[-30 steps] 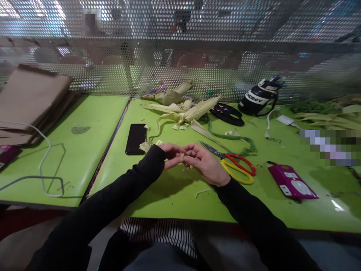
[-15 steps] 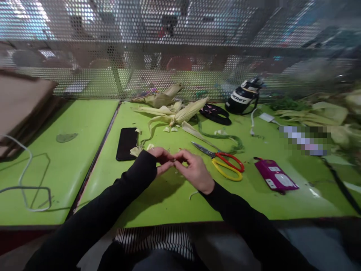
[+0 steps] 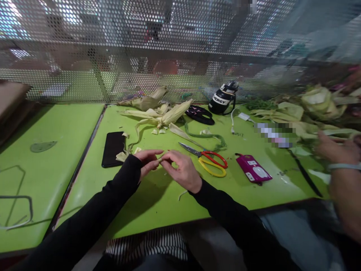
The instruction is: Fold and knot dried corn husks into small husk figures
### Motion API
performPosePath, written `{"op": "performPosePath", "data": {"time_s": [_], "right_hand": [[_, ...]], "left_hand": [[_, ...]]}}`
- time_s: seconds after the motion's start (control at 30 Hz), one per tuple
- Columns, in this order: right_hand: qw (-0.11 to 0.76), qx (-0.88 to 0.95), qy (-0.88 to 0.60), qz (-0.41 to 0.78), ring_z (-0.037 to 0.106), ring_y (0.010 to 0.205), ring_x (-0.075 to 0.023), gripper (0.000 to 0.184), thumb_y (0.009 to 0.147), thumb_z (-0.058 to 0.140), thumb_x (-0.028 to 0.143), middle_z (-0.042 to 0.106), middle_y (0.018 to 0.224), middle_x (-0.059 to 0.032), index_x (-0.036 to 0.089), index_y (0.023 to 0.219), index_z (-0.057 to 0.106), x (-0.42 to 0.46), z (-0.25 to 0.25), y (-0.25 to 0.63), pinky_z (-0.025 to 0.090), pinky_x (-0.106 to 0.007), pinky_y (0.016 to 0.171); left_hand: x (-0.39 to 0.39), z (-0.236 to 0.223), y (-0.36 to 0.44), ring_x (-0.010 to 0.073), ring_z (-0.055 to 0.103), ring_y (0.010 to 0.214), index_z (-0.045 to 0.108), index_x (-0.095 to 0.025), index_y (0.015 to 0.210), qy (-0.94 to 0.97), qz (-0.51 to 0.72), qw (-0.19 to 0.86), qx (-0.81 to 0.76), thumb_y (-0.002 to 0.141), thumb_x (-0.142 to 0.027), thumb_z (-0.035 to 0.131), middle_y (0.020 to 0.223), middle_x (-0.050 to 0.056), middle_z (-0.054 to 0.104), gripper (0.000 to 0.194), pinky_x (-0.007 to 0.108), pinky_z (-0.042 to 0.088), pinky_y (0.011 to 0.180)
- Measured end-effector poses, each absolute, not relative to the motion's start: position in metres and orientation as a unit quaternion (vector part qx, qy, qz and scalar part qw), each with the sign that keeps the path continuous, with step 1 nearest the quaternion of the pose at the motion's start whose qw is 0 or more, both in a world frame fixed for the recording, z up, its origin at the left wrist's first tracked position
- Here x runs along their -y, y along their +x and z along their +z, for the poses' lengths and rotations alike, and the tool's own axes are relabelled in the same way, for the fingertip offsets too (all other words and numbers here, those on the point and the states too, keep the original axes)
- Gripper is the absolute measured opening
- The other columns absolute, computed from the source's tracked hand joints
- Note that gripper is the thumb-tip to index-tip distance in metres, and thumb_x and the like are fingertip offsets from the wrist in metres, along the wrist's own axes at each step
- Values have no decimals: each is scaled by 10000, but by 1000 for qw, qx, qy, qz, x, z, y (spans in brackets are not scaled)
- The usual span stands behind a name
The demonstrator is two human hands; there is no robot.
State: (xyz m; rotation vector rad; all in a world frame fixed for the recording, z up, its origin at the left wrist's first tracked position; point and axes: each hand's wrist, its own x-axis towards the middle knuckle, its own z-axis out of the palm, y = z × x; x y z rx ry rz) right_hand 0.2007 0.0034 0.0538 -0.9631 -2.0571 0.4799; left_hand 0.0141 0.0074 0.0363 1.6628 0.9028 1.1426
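My left hand (image 3: 147, 162) and my right hand (image 3: 182, 170) meet above the green table, fingertips pinched on a small pale-green piece (image 3: 160, 160) that looks like a bit of corn husk. The fingers cover most of it. Just behind lie dried corn husks (image 3: 177, 114) with small cut bits (image 3: 161, 131) in front of them. Beside my right hand rest scissors (image 3: 204, 154) with one red and one yellow handle, blades slightly apart. Left of my left hand is a black phone (image 3: 113, 148) with a husk scrap (image 3: 121, 156) at its edge. A green strand (image 3: 214, 137) curls behind the scissors.
A purple power strip (image 3: 254, 168), a black bottle (image 3: 222, 98) and a white cable plug (image 3: 232, 130) are to the right. Another person's hand (image 3: 335, 148) is among more husks (image 3: 290, 111) at far right. A perforated metal screen (image 3: 169, 56) borders the back.
The view has turned rightward, so things shift left and another person's arm now shows at right. My hands stay pinched together, the fingers shifting slightly around the small piece.
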Motion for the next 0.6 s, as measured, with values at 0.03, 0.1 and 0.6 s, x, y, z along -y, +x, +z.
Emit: {"op": "performPosePath", "data": {"time_s": [0.03, 0.1, 0.6], "right_hand": [[393, 815, -382, 187, 541, 672, -138, 131, 908, 564, 205, 606, 719, -13, 174, 788, 607, -3, 54, 201, 417, -273, 637], [380, 816, -388, 200, 512, 634, -126, 149, 889, 571, 184, 574, 680, 2, 175, 741, 582, -3, 54, 201, 395, -260, 606], [379, 814, -397, 189, 566, 685, -134, 111, 926, 567, 226, 647, 743, -17, 178, 855, 637, -2, 53, 198, 421, -265, 639]], "left_hand": [[-7, 35, 14, 104, 615, 685, 700, -174, 1101, 707, 461, 395, -362, 862, -213, 638, 782, 26, 660, 250, 247, 542, 676], [-6, 33, 14, 105, 621, 719, 712, -187, 1087, 755, 464, 310, -345, 875, -176, 610, 821, 37, 671, 235, 252, 545, 715], [-10, 35, 15, 103, 649, 624, 632, -123, 898, 598, 426, 532, -421, 757, -294, 740, 722, 18, 681, 248, 228, 569, 626]]}}
